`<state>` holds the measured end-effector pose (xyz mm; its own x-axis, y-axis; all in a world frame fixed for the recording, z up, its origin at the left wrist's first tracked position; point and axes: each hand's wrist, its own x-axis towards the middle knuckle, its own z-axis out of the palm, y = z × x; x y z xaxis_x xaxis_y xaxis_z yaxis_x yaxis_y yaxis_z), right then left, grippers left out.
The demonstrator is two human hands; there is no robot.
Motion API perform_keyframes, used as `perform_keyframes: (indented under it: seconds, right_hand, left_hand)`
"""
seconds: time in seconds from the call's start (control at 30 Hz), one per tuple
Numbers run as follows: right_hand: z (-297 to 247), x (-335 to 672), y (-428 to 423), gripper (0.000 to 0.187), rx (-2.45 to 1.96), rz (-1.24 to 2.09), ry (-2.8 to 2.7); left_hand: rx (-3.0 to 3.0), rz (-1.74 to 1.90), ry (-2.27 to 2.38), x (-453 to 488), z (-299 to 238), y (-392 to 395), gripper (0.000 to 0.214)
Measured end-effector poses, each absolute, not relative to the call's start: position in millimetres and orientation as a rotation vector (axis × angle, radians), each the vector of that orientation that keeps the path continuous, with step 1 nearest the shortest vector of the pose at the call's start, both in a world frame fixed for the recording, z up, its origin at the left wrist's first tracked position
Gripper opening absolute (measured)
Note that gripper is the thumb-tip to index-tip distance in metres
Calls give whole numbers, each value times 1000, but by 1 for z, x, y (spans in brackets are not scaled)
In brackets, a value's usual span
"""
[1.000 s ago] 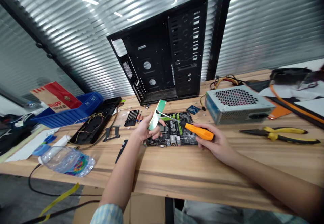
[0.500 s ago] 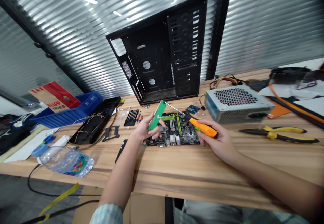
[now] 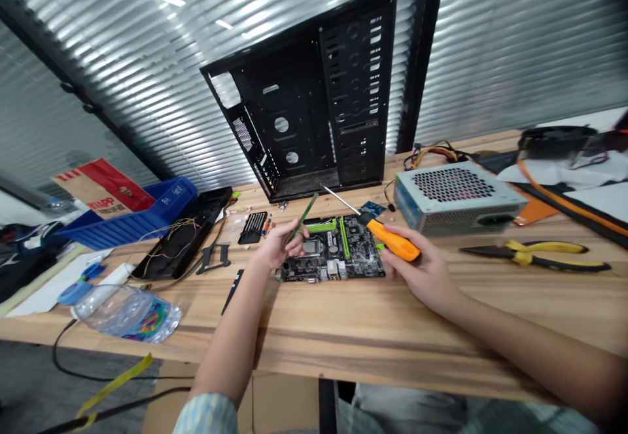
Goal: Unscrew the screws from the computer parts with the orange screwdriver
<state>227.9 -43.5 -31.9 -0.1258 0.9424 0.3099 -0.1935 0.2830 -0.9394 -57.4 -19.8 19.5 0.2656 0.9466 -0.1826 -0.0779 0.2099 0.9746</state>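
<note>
My left hand (image 3: 280,245) pinches a green RAM stick (image 3: 306,214), seen nearly edge-on above the left side of a motherboard (image 3: 360,257). The motherboard lies flat on the wooden table, with bright green slots and a square CPU socket showing. In my right hand (image 3: 417,260) is a screwdriver (image 3: 392,239) with an orange and black handle. Its metal shaft points up and left over the board's far edge, and its tip is apart from the RAM stick. My right fingertips are close to the board's right edge.
Behind the board stands an open black computer case (image 3: 304,107). A power supply (image 3: 456,195) and yellow-handled pliers (image 3: 534,254) lie to the right. Leftward are a plastic bottle (image 3: 127,313), a blue bin (image 3: 132,215), a black bracket (image 3: 214,258) and a bit set (image 3: 253,228).
The RAM stick has turned in my left hand from showing its broad face to nearly edge-on. The screwdriver tip, formerly at the stick's top end, now stands apart from it.
</note>
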Motion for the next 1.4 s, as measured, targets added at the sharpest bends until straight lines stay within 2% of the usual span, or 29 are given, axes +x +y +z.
perform_keyframes:
  seconds: [0.3, 0.53, 0.73, 0.93, 1.4]
  right_hand:
    - [-31, 227, -44, 34, -781, 1172, -1302]
    - [-31, 228, -42, 34, -807, 1173, -1302]
    - [-29, 228, -43, 34, -813, 1182, -1298]
    - [-29, 228, -43, 32, -816, 1191, -1271]
    - [-31, 228, -41, 33, -820, 1198, -1275]
  left_hand:
    - [1350, 1294, 1419, -68, 7, -4, 27]
    - [1855, 1197, 1771, -84, 6, -5, 6]
    - [2470, 850, 1936, -93, -1, -1, 17]
    - [2630, 728, 1946, -95, -12, 3, 18]
    - [2485, 901, 1868, -94, -22, 11, 16]
